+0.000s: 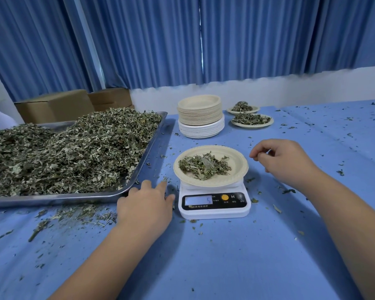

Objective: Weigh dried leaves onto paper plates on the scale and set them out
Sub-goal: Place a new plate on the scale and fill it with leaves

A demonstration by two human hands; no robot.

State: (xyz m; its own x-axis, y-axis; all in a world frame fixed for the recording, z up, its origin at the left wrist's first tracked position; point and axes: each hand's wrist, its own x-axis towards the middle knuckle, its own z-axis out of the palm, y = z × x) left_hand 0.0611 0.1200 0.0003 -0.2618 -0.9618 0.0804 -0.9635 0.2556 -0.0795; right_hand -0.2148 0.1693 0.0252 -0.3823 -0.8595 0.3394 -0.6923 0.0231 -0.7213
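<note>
Two bare forearms show at the bottom edge, uncovered along all the length in view. The left forearm (108,256) ends in the left grip (146,210), a bare hand just left of the white scale (214,212). The right forearm (344,224) ends in the right grip (288,161), a bare hand right of the scale. Both arms look smooth and rounded.

Blue table (225,256), metal tray (52,200), scale (214,207), plate stack (200,118), two filled plates (251,126)
</note>
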